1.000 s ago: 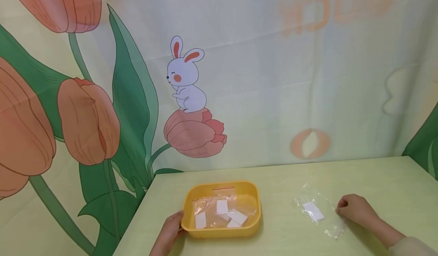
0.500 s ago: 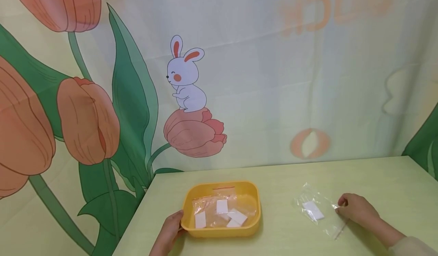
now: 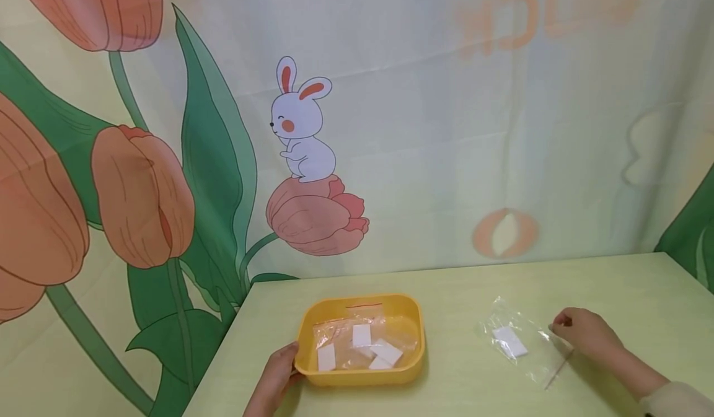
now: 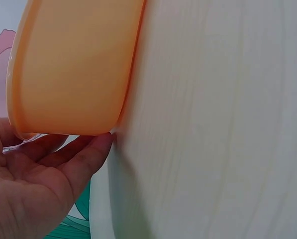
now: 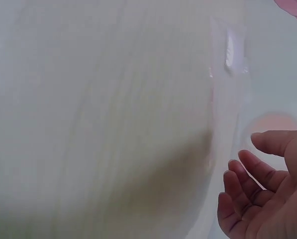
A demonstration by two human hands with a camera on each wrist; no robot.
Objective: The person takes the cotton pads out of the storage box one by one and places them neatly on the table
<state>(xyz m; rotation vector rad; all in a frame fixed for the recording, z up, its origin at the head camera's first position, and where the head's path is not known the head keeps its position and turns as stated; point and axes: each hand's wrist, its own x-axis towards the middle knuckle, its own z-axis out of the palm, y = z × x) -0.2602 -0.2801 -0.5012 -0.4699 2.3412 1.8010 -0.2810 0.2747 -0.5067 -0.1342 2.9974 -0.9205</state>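
On the table's left half sits a yellow tray (image 3: pixel 362 378) holding several clear zip bags (image 3: pixel 400 337) with white rectangular pieces (image 3: pixel 361 335) in them. My left hand (image 3: pixel 277 370) is at the tray's left end; in the left wrist view, fairly straight fingers (image 4: pixel 87 158) rest against its outside. To the right, a single clear zip bag (image 3: pixel 535 354) lies flat with one white rectangular piece (image 3: pixel 509 341) inside. Just over that bag's right side is my right hand (image 3: pixel 591 333). In the right wrist view its thumb and loosely bent fingers are apart, with nothing between them.
The pale green table (image 3: pixel 457 299) reaches back to a fabric backdrop (image 3: pixel 424 157) printed with tulips and a white rabbit. A light sleeve (image 3: pixel 676 399) covers the right forearm near the frame's lower right corner.
My right hand has lifted slightly up and right off the lone zip bag, whose red-striped seal edge now shows more clearly. The left hand and the tray stay put.
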